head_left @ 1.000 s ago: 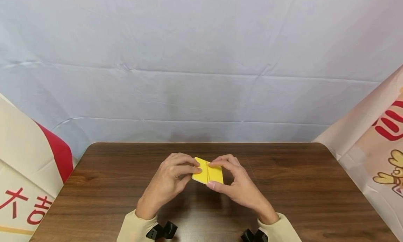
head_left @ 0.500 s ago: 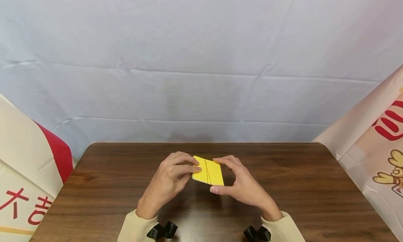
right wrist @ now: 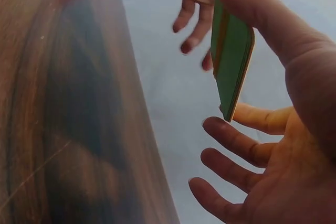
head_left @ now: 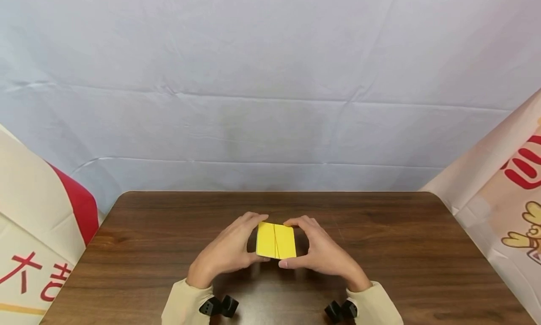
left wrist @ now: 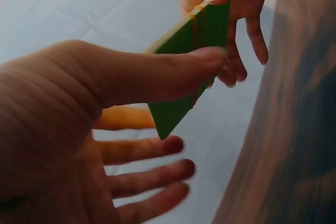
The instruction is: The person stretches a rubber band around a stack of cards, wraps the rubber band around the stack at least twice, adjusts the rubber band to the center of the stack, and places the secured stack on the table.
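A small square stack of cards (head_left: 266,240), yellow on top, is held above the table. A thin rubber band (head_left: 275,243) runs round its middle, its strands crossing slightly. Green shows on the side of the stack (left wrist: 176,43) facing me in the left wrist view. My left hand (head_left: 228,250) pinches the left part, thumb at the near edge and forefinger at the far edge. Opposite it, my right hand (head_left: 323,250) grips the right part likewise. In the right wrist view, the other fingers (right wrist: 231,169) of that hand are spread away from the stack.
The dark brown wooden table (head_left: 401,236) lies beneath both hands. Behind it hangs a pale grey cloth (head_left: 270,104). Printed cloth banners stand at the left (head_left: 38,212) and right (head_left: 498,198). A small black device (head_left: 219,307) sits at each wrist.
My left fingers have moved off the yellow face to the stack's edges. My right fingers spread away from the band, then settled on the edges. The stack has turned straighter and come slightly nearer.
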`<state>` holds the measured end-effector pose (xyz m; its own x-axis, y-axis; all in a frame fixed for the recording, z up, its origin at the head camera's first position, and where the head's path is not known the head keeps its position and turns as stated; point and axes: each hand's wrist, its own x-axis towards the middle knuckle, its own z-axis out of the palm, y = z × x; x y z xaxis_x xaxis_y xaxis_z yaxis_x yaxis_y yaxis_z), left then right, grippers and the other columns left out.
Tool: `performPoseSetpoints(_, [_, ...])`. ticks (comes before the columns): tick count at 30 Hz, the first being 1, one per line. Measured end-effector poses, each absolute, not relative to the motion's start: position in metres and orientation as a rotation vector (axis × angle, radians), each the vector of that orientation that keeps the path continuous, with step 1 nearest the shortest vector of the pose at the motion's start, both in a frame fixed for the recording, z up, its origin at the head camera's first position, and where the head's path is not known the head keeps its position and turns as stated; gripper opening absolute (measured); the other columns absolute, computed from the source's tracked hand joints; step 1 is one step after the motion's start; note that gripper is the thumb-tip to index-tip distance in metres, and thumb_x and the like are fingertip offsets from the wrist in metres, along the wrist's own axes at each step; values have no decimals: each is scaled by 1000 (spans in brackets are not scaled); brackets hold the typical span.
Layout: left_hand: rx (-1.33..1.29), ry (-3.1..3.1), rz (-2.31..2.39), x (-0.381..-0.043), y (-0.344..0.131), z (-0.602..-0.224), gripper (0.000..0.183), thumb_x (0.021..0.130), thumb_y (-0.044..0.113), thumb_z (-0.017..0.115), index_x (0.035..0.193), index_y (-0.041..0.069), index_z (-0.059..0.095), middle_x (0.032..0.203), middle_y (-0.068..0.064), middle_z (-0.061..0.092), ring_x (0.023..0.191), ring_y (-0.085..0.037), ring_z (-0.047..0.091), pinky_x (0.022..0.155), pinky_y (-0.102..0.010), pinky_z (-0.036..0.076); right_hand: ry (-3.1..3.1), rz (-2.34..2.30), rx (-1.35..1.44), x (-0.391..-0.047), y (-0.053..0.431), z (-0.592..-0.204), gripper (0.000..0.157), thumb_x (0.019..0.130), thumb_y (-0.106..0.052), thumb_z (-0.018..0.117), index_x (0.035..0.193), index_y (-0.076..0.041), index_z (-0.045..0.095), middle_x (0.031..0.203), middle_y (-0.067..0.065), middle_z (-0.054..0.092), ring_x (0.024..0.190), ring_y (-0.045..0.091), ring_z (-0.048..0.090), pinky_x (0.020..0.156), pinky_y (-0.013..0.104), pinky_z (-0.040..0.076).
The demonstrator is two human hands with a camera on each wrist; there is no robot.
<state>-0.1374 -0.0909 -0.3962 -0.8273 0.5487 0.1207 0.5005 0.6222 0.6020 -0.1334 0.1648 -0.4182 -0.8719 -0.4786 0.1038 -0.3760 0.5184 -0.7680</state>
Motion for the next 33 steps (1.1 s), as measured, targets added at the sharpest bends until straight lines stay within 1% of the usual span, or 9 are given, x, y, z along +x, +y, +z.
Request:
performPoseSetpoints(4, [834, 2714, 902, -140, -91, -404, 90, 77, 32, 91, 148, 0, 45, 133, -9, 55, 118, -26, 55, 97, -49, 49, 2658, -1233, -752, -135, 163, -423, 87, 71, -58, 88, 138, -13, 54, 126, -5, 53, 125, 33, 46, 98, 57, 42])
performPoseSetpoints(7, [790, 2675, 865, -141, -92, -409, 93, 76, 37, 91, 149, 0, 44, 139, -14, 53, 128, -32, 51, 101, -53, 46, 2677, -1186, -748, -137, 162, -427, 90, 71, -58, 88, 138, -10, 54, 127, -4, 53, 125, 32, 46, 98, 55, 42])
performPoseSetpoints(10, [746, 2643, 855, -143, -92, -415, 94, 77, 38, 90, 149, 1, 43, 148, -18, 47, 141, -39, 40, 106, -58, 40, 2691, -1142, -739, -139, 161, -433, 89, 70, -55, 90, 138, -10, 54, 126, -4, 53, 122, 30, 46, 98, 54, 43])
performPoseSetpoints(11, [733, 2640, 850, -143, -91, -417, 94, 77, 38, 90, 150, 1, 43, 150, -19, 45, 143, -40, 37, 107, -59, 39, 2699, -1125, -735, -140, 161, -435, 89, 69, -54, 91, 138, -10, 54, 125, -4, 53, 121, 29, 46, 97, 53, 43])
performPoseSetpoints(13, [714, 2646, 829, -145, -90, -421, 92, 77, 38, 90, 149, 2, 44, 151, -18, 45, 143, -39, 37, 108, -58, 38, 2713, -1092, -729, -142, 160, -439, 89, 69, -52, 91, 138, -9, 54, 124, -3, 53, 119, 27, 45, 97, 52, 43])
performPoseSetpoints(18, [693, 2701, 754, -147, -83, -434, 90, 73, 39, 92, 144, 3, 50, 135, -14, 55, 125, -34, 52, 99, -53, 46, 2749, -1006, -727, -144, 160, -451, 88, 69, -52, 92, 137, -10, 55, 120, -2, 52, 114, 22, 43, 94, 51, 43])
performPoseSetpoints(20, [686, 2726, 726, -147, -79, -438, 90, 71, 41, 93, 142, 3, 52, 128, -11, 57, 118, -32, 54, 96, -52, 48, 2757, -975, -727, -145, 161, -455, 87, 69, -52, 92, 137, -10, 56, 120, -1, 52, 112, 22, 42, 94, 52, 41])
performPoseSetpoints(27, [652, 2769, 693, -148, -72, -448, 93, 68, 44, 94, 143, 4, 54, 122, -10, 53, 108, -28, 50, 91, -48, 48, 2764, -915, -721, -148, 163, -464, 86, 72, -50, 91, 139, -8, 57, 126, 5, 50, 116, 26, 42, 95, 56, 34])
performPoseSetpoints(33, [645, 2776, 686, -148, -69, -454, 92, 70, 45, 93, 144, 6, 54, 118, -8, 46, 105, -26, 42, 87, -44, 42, 2778, -877, -721, -149, 164, -469, 85, 73, -48, 90, 140, -7, 57, 133, 7, 46, 121, 29, 41, 96, 55, 31])
